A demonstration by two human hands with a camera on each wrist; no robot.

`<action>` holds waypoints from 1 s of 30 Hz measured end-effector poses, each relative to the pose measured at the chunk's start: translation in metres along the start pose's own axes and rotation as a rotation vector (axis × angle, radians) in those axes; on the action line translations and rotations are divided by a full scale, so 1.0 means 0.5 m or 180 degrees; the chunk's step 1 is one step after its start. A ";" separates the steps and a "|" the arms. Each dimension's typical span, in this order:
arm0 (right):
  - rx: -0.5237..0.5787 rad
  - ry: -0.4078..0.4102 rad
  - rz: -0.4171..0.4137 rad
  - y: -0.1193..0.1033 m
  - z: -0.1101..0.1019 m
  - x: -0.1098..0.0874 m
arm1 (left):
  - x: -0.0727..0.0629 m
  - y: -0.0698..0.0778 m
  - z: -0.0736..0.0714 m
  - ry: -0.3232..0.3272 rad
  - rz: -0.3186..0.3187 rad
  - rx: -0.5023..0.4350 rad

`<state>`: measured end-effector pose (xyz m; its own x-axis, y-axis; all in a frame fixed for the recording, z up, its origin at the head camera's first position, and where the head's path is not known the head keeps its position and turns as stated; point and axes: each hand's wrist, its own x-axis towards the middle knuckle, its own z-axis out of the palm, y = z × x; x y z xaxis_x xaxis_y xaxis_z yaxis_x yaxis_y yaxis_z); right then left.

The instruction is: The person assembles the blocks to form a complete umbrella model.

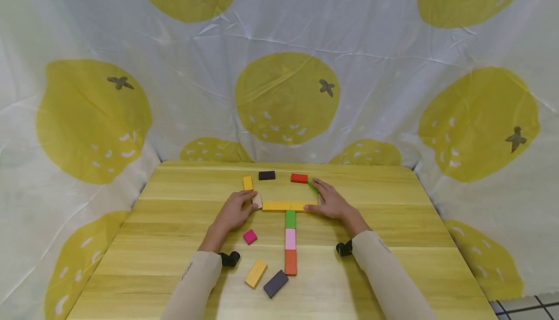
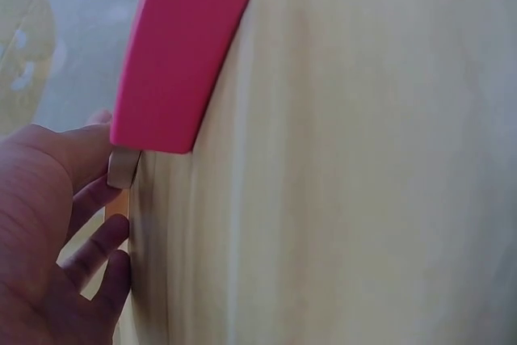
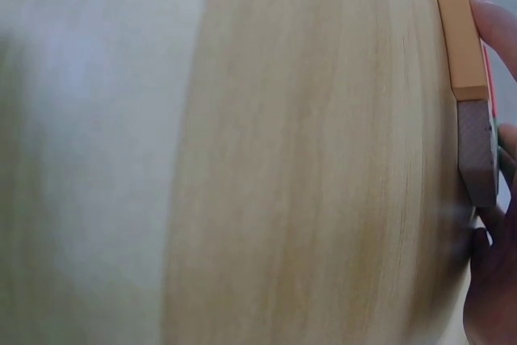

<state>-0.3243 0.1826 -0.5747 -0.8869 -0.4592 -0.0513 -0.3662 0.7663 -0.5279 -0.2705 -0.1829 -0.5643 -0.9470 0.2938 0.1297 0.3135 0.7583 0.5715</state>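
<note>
My left hand [image 1: 236,210] pinches a small beige block [image 1: 257,201] at the left end of a row of yellow blocks [image 1: 276,206]. In the left wrist view its fingers curl near this block [image 2: 123,169], partly behind a pink block [image 2: 178,58]. My right hand [image 1: 334,201] lies spread over the row's right end. Its thumb touches a yellow block [image 3: 464,34], while the fingertips reach a green block [image 1: 312,184] beside a red block [image 1: 299,178]. A brown block [image 3: 477,151] meets the yellow one's end, mostly hidden by this hand in the head view.
From the row's middle a line of green [image 1: 290,219], pink [image 1: 290,239] and orange-red [image 1: 290,261] blocks runs towards me. Loose yellow [image 1: 255,274] and dark [image 1: 275,283] blocks lie nearer. Behind the row are a black block [image 1: 267,175] and a yellow block [image 1: 247,183].
</note>
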 end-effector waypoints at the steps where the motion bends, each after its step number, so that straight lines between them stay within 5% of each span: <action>1: 0.0000 -0.0011 0.0006 0.000 0.000 -0.001 | 0.000 0.000 0.000 0.0002 0.0001 -0.0003; 30: 0.0067 0.0033 -0.0081 0.001 0.003 -0.004 | -0.005 0.011 0.002 0.0025 0.0001 0.0051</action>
<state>-0.3221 0.1835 -0.5762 -0.8802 -0.4738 -0.0290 -0.3829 0.7447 -0.5466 -0.2665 -0.1789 -0.5622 -0.9474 0.2894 0.1363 0.3148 0.7675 0.5584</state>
